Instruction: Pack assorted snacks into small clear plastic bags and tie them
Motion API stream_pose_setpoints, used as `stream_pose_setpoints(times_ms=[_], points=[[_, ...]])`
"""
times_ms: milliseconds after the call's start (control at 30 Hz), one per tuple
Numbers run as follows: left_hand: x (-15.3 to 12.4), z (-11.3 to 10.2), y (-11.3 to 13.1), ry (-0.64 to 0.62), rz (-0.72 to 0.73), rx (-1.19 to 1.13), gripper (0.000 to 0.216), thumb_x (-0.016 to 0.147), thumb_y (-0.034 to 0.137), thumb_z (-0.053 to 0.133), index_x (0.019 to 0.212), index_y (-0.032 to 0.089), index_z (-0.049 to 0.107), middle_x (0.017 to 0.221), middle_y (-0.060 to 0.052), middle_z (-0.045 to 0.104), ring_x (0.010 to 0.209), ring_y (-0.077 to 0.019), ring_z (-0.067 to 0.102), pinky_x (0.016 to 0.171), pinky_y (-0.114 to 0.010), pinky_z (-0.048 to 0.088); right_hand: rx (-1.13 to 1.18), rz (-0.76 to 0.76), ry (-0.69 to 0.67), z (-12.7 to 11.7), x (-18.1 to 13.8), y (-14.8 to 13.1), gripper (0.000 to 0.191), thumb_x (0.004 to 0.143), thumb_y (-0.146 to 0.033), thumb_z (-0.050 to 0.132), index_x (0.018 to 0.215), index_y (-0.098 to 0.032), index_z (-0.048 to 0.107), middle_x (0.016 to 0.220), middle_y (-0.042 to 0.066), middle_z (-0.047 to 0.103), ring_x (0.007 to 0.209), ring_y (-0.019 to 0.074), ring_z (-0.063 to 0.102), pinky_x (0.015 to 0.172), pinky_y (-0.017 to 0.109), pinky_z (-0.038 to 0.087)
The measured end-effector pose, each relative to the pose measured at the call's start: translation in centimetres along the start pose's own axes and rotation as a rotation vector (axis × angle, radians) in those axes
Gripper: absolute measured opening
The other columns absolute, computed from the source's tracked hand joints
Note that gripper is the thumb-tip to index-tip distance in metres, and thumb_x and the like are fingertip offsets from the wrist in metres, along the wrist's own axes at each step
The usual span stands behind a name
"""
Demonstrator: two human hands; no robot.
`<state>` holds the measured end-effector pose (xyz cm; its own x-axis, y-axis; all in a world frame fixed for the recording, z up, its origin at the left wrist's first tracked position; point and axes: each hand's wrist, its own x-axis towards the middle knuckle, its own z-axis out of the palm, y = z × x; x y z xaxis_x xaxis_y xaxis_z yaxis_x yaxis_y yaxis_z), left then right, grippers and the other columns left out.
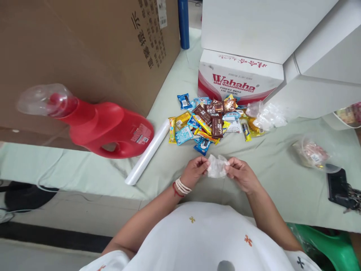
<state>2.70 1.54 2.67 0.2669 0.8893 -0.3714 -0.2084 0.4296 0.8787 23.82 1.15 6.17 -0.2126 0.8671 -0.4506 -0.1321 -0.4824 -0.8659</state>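
A small clear bag [217, 167] is pinched by the left hand [194, 171] and right hand [241, 174], apparently not yet filled, while wrapped snacks [205, 121] are left loose at eleven o'clock from it and crumpled plastic [271, 116] at two.

Soft, even indoor light, pale sheen along white roll [148, 153], brown carton [70, 49] in dimmer shade, wide-angle stretching toward edges, small print blurred on candy packets [217, 127]

Plastic piece [217, 166]: small, translucent, whitish; wrinkled, edges uneven; spread out sideways, left edge pinched by left hand [194, 172], right edge by right hand [243, 175]; contents, if any, cannot be made out.
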Motion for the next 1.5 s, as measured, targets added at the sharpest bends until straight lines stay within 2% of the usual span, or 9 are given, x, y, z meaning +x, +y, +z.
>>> stream_pose_setpoints(times_ms=[200,367,533,767,933,1100,1300,1400,1500], points=[[-0.5,-2.6,0.2,-0.079,-0.058,-0.102,0.044,0.07,0.052,0.086,0.077,0.016,0.064,0.073,0.0,0.062,0.069,-0.0118,0.057,0.072,-0.026,0.048,0.145,0.006,0.131,-1.9,-0.4,-1.3,0.04,0.067,-0.048,0.092,0.078,-0.021,0.064,0.076,-0.002,0.058,0.068,0.0108,0.053,0.067,0.025,0.052],[-2.2,-3.4,0.7,0.144,0.044,0.141,0.045,0.075,0.059,0.079,0.08,0.017,0.065,0.077,-0.002,0.063,0.071,-0.0147,0.056,0.069,-0.028,0.047,0.246,-0.026,0.282,-1.5,0.0,-1.0,0.043,0.061,-0.047,0.094,0.077,-0.022,0.063,0.069,-0.005,0.055,0.059,0.0093,0.052,0.056,0.023,0.053],[-2.9,0.2,2.1,0.127,0.273,0.425,0.041,0.09,0.059,0.06,0.081,0.02,0.062,0.08,-0.003,0.062,0.077,-0.0166,0.057,0.07,-0.028,0.046,0.073,-0.071,0.254,0.9,-0.2,-1.5,0.043,0.062,-0.051,0.093,0.077,-0.021,0.065,0.067,-0.003,0.059,0.057,0.0103,0.052,0.053,0.024,0.053],[-0.1,2.4,2.3,-0.019,0.03,0.01,0.04,0.075,0.051,0.08,0.078,0.018,0.058,0.079,-0.001,0.064,0.079,-0.0153,0.062,0.076,-0.029,0.051,-0.111,-0.082,0.149,-1.3,-1.2,-3.6,0.043,0.065,-0.051,0.091,0.077,-0.02,0.064,0.059,-0.004,0.054,0.05,0.0089,0.047,0.047,0.021,0.042],[-0.2,0.2,1.4,0.181,-0.158,-0.359,0.055,0.061,0.048,0.091,0.081,0.02,0.048,0.076,0.003,0.062,0.071,-0.012,0.064,0.062,-0.023,0.051,-0.352,-0.164,0.481,-6.8,-0.5,-3.5,0.041,0.072,-0.055,0.082,0.079,-0.021,0.059,0.065,-0.002,0.053,0.055,0.0124,0.046,0.05,0.026,0.042],[-0.3,0.9,1.1,0.35,0.032,-0.279,0.052,0.073,0.058,0.081,0.086,0.023,0.044,0.061,0.011,0.041,0.045,-0.0037,0.035,0.041,-0.017,0.023,-0.924,-0.611,0.917,-3.9,-1.5,-2.1,0.026,0.091,-0.044,0.063,0.102,-0.021,0.063,0.108,0.014,0.061,0.106,0.03,0.056,0.088,0.047,0.052],[-1.1,1.5,1.6,0.137,0.079,-0.223,0.047,0.077,0.057,0.08,0.09,0.021,0.053,0.059,0.011,0.038,0.043,-0.0033,0.03,0.042,-0.019,0.022,-1.036,-0.706,0.312,2.8,0.4,-0.6,0.032,0.093,-0.042,0.065,0.12,-0.024,0.066,0.122,0.014,0.063,0.118,0.0311,0.055,0.106,0.049,0.044],[-1.6,0.6,1.6,0.029,0.002,-0.207,0.05,0.077,0.058,0.08,0.098,0.016,0.064,0.054,0.012,0.033,0.044,-0.0033,0.025,0.043,-0.02,0.019,-0.94,-0.589,0.151,2.7,3.5,-0.5,0.053,0.084,-0.049,0.073,0.128,-0.02,0.065,0.131,0.016,0.062,0.123,0.0347,0.053,0.107,0.051,0.042],[-1.9,-1.2,1.9,0.027,-0.047,-0.141,0.053,0.074,0.058,0.082,0.1,0.013,0.069,0.052,0.012,0.029,0.045,-0.0037,0.022,0.044,-0.019,0.018,-0.687,-0.408,-0.065,1.3,4.4,-1.2,0.034,0.09,-0.05,0.066,0.109,-0.022,0.072,0.103,0.008,0.072,0.096,0.0253,0.065,0.091,0.041,0.05]])
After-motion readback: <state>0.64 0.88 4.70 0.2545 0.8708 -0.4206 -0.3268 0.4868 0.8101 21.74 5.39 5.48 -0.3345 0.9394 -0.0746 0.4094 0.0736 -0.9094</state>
